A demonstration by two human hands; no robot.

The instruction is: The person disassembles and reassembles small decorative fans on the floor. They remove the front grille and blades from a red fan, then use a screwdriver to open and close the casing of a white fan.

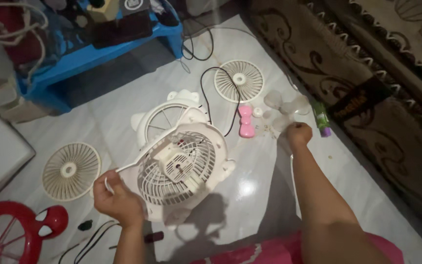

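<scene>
A pale glossy floor [264, 195] carries everything. Near its middle lies a white fan housing [179, 166], with a round grille [71, 171] toward the left edge and another grille [239, 80] farther back. A pink bow-shaped piece [245, 122], a clear fan blade [283, 107] and a green bottle [321, 119] lie toward the right edge, beside a patterned carpet [367, 73]

2 bare forearms enter from the bottom edge. Left hand [117, 198] low at left, fingers curled shut in a grip, knuckles up, wrist bent slightly inward. Right arm stretched far forward, near straight; right hand [299, 134] closed in a loose fist, fingers tucked under.
</scene>
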